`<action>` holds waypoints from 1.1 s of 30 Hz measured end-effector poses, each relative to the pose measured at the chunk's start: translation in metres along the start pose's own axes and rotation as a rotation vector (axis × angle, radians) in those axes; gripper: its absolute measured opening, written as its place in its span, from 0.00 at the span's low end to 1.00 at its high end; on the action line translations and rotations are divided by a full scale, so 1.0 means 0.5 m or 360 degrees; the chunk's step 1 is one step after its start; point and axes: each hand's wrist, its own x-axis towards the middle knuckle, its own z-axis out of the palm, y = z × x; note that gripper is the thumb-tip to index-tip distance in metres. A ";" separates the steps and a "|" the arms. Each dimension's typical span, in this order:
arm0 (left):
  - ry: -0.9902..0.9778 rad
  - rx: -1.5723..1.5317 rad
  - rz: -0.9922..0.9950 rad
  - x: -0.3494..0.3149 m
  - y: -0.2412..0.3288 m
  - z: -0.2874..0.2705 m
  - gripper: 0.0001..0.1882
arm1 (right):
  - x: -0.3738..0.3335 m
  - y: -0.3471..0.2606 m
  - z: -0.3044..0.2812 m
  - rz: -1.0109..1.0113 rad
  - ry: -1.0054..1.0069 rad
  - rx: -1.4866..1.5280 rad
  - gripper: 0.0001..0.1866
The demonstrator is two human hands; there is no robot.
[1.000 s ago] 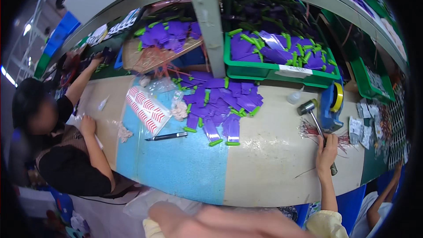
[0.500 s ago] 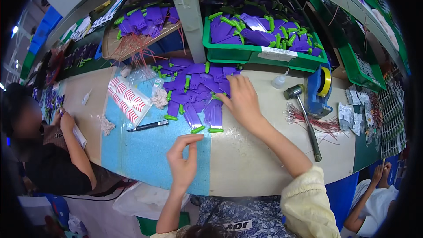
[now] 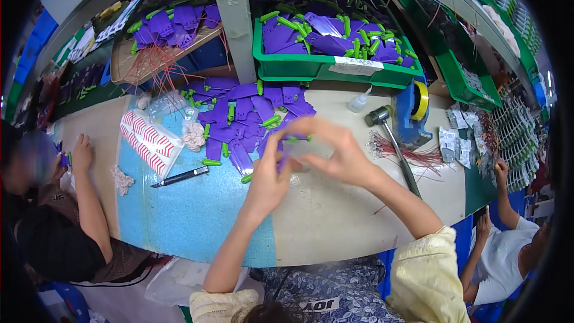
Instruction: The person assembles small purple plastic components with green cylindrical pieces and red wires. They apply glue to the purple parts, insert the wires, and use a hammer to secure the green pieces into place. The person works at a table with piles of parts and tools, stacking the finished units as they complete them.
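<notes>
Flat purple plastic pieces with bright green ends lie in a loose pile on the table in front of me. My left hand is at the near edge of the pile, its fingers curved with a bit of purple showing between finger and thumb. Whether that purple is gripped or lies behind the hand, I cannot tell. Close to its right, my right hand arches over the table, fingers bent toward the left hand and smeared by motion. A small green end shows between the two hands.
A green crate full of purple pieces stands behind the pile. Left are a striped bag and a utility knife. To the right lie a mallet, red wires and a blue tape dispenser. People sit at both sides.
My right hand has drawn back from the pile toward me. My left hand has risen forward and right to meet it. The whole view has shifted slightly.
</notes>
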 end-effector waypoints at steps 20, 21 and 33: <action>0.0492 -0.1482 -0.0091 -0.061 0.040 0.050 0.15 | -0.084 -0.129 0.039 0.0872 0.0101 0.0426 0.35; 0.0425 -0.1338 -0.0079 -0.064 0.054 0.055 0.14 | -0.096 -0.140 0.035 0.1048 0.0000 0.0676 0.35; 0.0422 -0.0527 -0.0562 -0.121 0.067 0.025 0.17 | -0.053 -0.008 0.000 0.0661 0.0316 -0.0372 0.11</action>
